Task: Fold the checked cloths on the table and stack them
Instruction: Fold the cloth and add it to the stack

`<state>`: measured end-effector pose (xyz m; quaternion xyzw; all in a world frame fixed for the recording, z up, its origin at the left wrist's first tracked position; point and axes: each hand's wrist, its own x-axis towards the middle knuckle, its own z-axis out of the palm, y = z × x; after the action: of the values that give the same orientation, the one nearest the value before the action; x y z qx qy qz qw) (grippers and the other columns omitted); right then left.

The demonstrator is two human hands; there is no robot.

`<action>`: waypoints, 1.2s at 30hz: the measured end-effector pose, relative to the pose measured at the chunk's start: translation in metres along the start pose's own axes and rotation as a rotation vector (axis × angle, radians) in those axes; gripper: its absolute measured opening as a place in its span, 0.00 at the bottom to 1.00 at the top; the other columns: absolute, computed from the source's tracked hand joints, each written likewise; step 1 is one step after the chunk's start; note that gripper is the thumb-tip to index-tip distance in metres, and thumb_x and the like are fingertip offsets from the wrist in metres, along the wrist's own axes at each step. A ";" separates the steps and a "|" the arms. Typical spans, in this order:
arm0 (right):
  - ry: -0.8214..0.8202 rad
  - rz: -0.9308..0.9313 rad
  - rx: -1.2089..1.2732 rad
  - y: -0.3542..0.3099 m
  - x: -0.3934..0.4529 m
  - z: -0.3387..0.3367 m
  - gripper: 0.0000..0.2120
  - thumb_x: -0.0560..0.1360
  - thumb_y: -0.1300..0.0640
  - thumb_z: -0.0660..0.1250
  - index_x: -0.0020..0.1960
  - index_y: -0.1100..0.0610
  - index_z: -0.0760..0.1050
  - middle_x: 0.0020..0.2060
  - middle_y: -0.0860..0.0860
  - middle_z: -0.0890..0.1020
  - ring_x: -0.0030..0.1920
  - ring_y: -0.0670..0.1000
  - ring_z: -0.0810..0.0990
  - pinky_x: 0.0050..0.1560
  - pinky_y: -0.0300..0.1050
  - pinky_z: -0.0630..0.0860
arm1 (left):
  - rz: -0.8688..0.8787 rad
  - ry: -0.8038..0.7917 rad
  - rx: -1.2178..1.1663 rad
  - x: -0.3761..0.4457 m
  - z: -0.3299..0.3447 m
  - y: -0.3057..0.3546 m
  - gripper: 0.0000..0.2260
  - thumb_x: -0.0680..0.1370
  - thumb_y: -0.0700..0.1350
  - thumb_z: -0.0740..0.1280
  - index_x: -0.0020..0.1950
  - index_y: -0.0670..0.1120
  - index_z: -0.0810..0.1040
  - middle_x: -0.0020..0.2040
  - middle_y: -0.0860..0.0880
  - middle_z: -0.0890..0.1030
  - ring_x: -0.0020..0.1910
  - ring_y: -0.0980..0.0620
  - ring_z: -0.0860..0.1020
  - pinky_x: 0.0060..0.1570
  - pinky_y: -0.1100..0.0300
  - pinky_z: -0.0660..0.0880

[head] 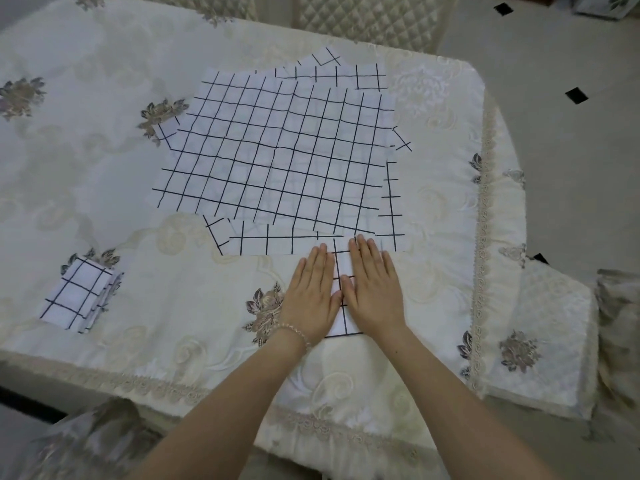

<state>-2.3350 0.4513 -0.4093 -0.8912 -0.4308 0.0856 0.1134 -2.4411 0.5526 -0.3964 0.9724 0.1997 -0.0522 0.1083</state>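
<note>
A small folded checked cloth (341, 271), white with black grid lines, lies near the table's front edge. My left hand (310, 292) and my right hand (374, 289) press flat on it side by side, fingers straight, covering most of it. Just beyond my fingertips lies a pile of several unfolded checked cloths (277, 157), spread wide and overlapping at odd angles. A stack of folded checked cloths (81, 294) sits at the front left of the table.
The table (104, 150) wears a cream embroidered cover with flower motifs and a lace hem. Covered chairs stand at the right (540, 337), front left (79, 445) and far side (367, 19). Tiled floor shows at the right.
</note>
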 end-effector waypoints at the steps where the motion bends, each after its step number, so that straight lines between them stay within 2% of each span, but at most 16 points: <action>1: -0.007 0.006 -0.001 -0.001 0.001 -0.002 0.29 0.81 0.46 0.45 0.78 0.57 0.52 0.77 0.52 0.54 0.77 0.49 0.49 0.76 0.50 0.46 | -0.004 -0.015 0.007 0.001 -0.001 0.001 0.28 0.80 0.53 0.46 0.75 0.36 0.55 0.76 0.38 0.56 0.76 0.42 0.54 0.73 0.46 0.54; 3: -0.016 0.030 0.010 -0.003 -0.002 -0.007 0.29 0.80 0.46 0.46 0.78 0.58 0.54 0.77 0.53 0.56 0.77 0.51 0.52 0.76 0.50 0.45 | -0.017 -0.051 0.026 0.000 -0.005 0.003 0.29 0.80 0.54 0.45 0.74 0.35 0.58 0.75 0.36 0.58 0.75 0.40 0.56 0.73 0.45 0.57; 5: -0.002 0.065 0.023 -0.003 -0.015 -0.007 0.29 0.80 0.47 0.47 0.77 0.60 0.54 0.77 0.55 0.56 0.77 0.53 0.53 0.76 0.51 0.46 | -0.030 -0.058 0.013 -0.005 -0.008 0.004 0.31 0.81 0.56 0.42 0.73 0.34 0.60 0.73 0.33 0.59 0.74 0.38 0.58 0.72 0.44 0.56; 12: 0.026 0.046 0.013 0.001 -0.036 -0.004 0.30 0.80 0.46 0.48 0.78 0.60 0.53 0.77 0.54 0.54 0.78 0.51 0.50 0.76 0.53 0.48 | -0.026 -0.064 -0.020 -0.018 0.000 0.000 0.33 0.81 0.59 0.41 0.74 0.35 0.57 0.74 0.33 0.57 0.75 0.39 0.54 0.71 0.47 0.52; 15: -0.012 0.048 0.024 0.001 -0.037 -0.004 0.30 0.80 0.45 0.48 0.78 0.60 0.53 0.77 0.53 0.54 0.78 0.51 0.50 0.76 0.52 0.48 | -0.048 -0.030 -0.127 -0.018 -0.011 0.002 0.30 0.79 0.57 0.51 0.73 0.36 0.61 0.72 0.35 0.64 0.73 0.39 0.61 0.72 0.48 0.55; 17: -0.016 0.046 0.045 0.003 -0.036 -0.006 0.29 0.81 0.45 0.47 0.78 0.59 0.52 0.77 0.52 0.54 0.77 0.50 0.50 0.76 0.51 0.47 | -0.146 0.036 -0.323 -0.013 -0.023 0.006 0.29 0.77 0.50 0.59 0.74 0.38 0.58 0.73 0.39 0.64 0.72 0.41 0.62 0.73 0.54 0.54; 19: -0.008 0.046 0.076 0.002 -0.038 -0.014 0.29 0.81 0.46 0.46 0.78 0.58 0.52 0.77 0.51 0.53 0.77 0.49 0.49 0.76 0.49 0.45 | -0.320 0.069 -0.536 -0.004 -0.036 0.011 0.31 0.77 0.45 0.63 0.76 0.39 0.55 0.72 0.42 0.64 0.71 0.44 0.60 0.72 0.56 0.55; 22: 0.011 0.052 0.110 -0.004 -0.049 -0.025 0.28 0.81 0.48 0.47 0.78 0.58 0.52 0.77 0.50 0.53 0.77 0.49 0.48 0.76 0.46 0.44 | -0.503 0.042 -0.635 0.017 -0.048 0.014 0.32 0.77 0.45 0.65 0.76 0.40 0.54 0.69 0.41 0.65 0.67 0.44 0.61 0.67 0.53 0.60; 25: -0.066 0.030 0.069 -0.008 -0.060 -0.023 0.29 0.80 0.48 0.49 0.77 0.59 0.54 0.76 0.51 0.55 0.77 0.51 0.54 0.74 0.47 0.47 | -0.623 -0.057 -0.699 0.039 -0.058 0.018 0.31 0.75 0.46 0.68 0.73 0.40 0.58 0.67 0.38 0.66 0.65 0.41 0.66 0.62 0.53 0.65; 27: -0.120 0.030 0.027 -0.006 -0.064 -0.018 0.29 0.80 0.47 0.49 0.77 0.60 0.56 0.76 0.53 0.58 0.76 0.52 0.57 0.73 0.48 0.50 | -0.793 -0.111 -0.913 0.051 -0.064 0.019 0.28 0.74 0.43 0.69 0.69 0.38 0.63 0.60 0.39 0.72 0.57 0.43 0.74 0.53 0.57 0.72; 28: -0.128 0.037 0.023 -0.005 -0.065 -0.016 0.29 0.80 0.46 0.49 0.77 0.60 0.57 0.76 0.53 0.59 0.76 0.52 0.58 0.73 0.48 0.50 | -0.833 -0.120 -1.003 0.054 -0.066 0.019 0.23 0.73 0.41 0.69 0.65 0.37 0.67 0.51 0.41 0.75 0.47 0.47 0.76 0.44 0.60 0.73; 29: -0.125 0.042 0.027 -0.004 -0.064 -0.015 0.29 0.80 0.46 0.49 0.77 0.60 0.57 0.76 0.54 0.59 0.75 0.52 0.58 0.73 0.48 0.51 | -0.831 -0.135 -1.038 0.055 -0.069 0.018 0.15 0.73 0.40 0.69 0.57 0.38 0.72 0.41 0.44 0.73 0.37 0.50 0.74 0.34 0.64 0.70; 30: -0.125 0.038 0.034 -0.003 -0.064 -0.014 0.29 0.80 0.46 0.49 0.77 0.60 0.57 0.76 0.54 0.60 0.75 0.52 0.57 0.73 0.48 0.51 | -0.809 -0.169 -1.044 0.055 -0.071 0.016 0.09 0.72 0.39 0.70 0.49 0.39 0.74 0.37 0.45 0.71 0.33 0.52 0.70 0.28 0.64 0.65; 31: -0.126 0.026 0.041 -0.003 -0.063 -0.015 0.29 0.80 0.45 0.50 0.77 0.59 0.57 0.76 0.53 0.60 0.75 0.52 0.57 0.73 0.48 0.51 | -0.780 -0.200 -1.042 0.052 -0.072 0.015 0.06 0.72 0.39 0.70 0.46 0.40 0.74 0.37 0.46 0.72 0.34 0.52 0.71 0.28 0.64 0.64; 33: -0.119 -0.007 0.083 -0.004 -0.063 -0.020 0.29 0.80 0.45 0.49 0.77 0.59 0.55 0.76 0.51 0.57 0.76 0.51 0.55 0.74 0.47 0.50 | -0.717 -0.254 -1.035 0.044 -0.075 0.011 0.06 0.72 0.38 0.70 0.46 0.41 0.76 0.40 0.46 0.75 0.39 0.50 0.73 0.30 0.64 0.68; 36: -0.078 0.042 0.342 -0.002 -0.058 -0.037 0.27 0.81 0.52 0.56 0.77 0.56 0.54 0.76 0.49 0.55 0.77 0.50 0.53 0.76 0.44 0.50 | -0.598 -0.310 -1.003 0.028 -0.072 0.006 0.06 0.71 0.35 0.69 0.46 0.39 0.77 0.36 0.47 0.76 0.35 0.50 0.74 0.31 0.63 0.74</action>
<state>-2.3629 0.4017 -0.3700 -0.8638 -0.3951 0.1945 0.2449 -2.4088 0.5747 -0.3297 0.6853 0.4468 -0.1210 0.5622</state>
